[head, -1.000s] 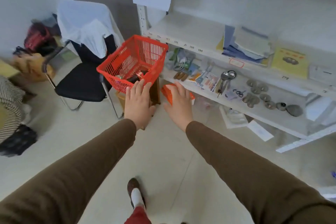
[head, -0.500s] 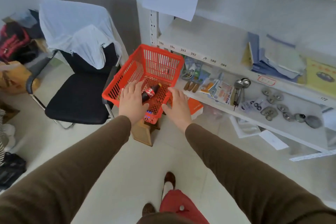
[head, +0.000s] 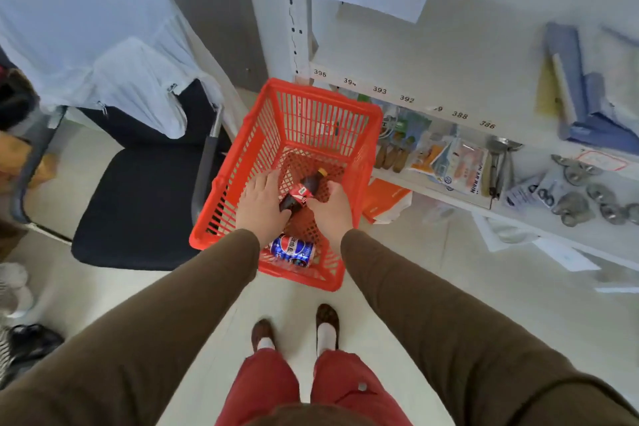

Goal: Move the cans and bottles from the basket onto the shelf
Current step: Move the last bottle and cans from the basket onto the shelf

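Observation:
A red plastic basket (head: 242, 162) stands on the floor in front of the white shelf (head: 415, 55). On its bottom lies a dark cola bottle (head: 306, 188) with a red label and a yellow cap. A blue soda can (head: 292, 249) lies nearer to me, against the front wall. Both my hands reach down inside the basket. My left hand (head: 261, 204) is spread flat at the bottle's base, fingers apart. My right hand (head: 332, 209) touches the label with thumb and forefinger, which lie along the bottle's right side and do not enclose it.
A black chair (head: 138, 204) draped with a white garment stands left of the basket. The lower shelf board (head: 446, 192) on the right holds packets, tools and metal parts. An orange-and-white packet (head: 387, 201) lies on the floor beside the basket. My feet are just below the basket.
I have stepped closer and now look down into the basket. Both hands moved from its near rim down inside, to either side of the bottle.

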A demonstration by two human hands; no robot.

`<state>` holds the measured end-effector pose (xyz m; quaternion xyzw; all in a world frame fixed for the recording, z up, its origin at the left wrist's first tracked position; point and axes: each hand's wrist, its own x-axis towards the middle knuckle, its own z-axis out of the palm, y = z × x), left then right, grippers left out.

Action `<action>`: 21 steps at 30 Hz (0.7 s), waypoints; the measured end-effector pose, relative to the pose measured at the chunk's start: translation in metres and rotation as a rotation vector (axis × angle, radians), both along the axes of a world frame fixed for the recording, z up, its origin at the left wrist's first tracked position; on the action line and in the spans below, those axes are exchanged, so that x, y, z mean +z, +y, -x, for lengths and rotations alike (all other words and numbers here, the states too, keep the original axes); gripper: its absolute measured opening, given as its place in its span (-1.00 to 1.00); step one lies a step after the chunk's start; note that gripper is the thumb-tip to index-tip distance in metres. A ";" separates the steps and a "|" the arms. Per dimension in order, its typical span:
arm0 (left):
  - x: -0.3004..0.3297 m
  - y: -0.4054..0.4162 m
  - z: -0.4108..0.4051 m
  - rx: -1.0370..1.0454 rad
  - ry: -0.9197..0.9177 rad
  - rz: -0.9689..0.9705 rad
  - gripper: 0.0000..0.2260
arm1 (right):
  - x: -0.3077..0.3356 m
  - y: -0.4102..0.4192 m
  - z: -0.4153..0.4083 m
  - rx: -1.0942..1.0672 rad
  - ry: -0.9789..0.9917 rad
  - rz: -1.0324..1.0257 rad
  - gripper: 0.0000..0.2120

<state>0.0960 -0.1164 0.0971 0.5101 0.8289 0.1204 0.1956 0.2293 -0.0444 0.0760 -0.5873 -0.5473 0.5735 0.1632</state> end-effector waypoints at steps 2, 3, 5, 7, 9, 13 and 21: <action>-0.016 0.010 0.014 -0.031 -0.023 0.045 -0.28 | -0.024 0.005 0.013 -0.067 -0.005 0.097 -0.37; -0.024 0.016 0.021 -0.046 -0.032 0.062 -0.28 | -0.036 0.007 0.020 -0.102 -0.011 0.135 -0.37; -0.041 0.025 0.035 -0.080 -0.042 0.088 -0.29 | -0.061 0.010 0.035 -0.172 -0.022 0.207 -0.35; -0.058 0.035 0.047 -0.117 -0.049 0.116 -0.30 | -0.084 0.012 0.051 -0.237 -0.030 0.270 -0.36; -0.074 0.044 0.059 -0.140 -0.063 0.142 -0.31 | -0.106 0.014 0.066 -0.291 -0.056 0.304 -0.43; -0.104 0.055 0.075 -0.152 -0.134 0.175 -0.35 | -0.146 0.016 0.091 -0.406 -0.077 0.306 -0.62; -0.139 0.075 0.094 -0.125 -0.268 0.146 -0.38 | -0.193 0.025 0.128 -0.509 -0.115 0.375 -0.18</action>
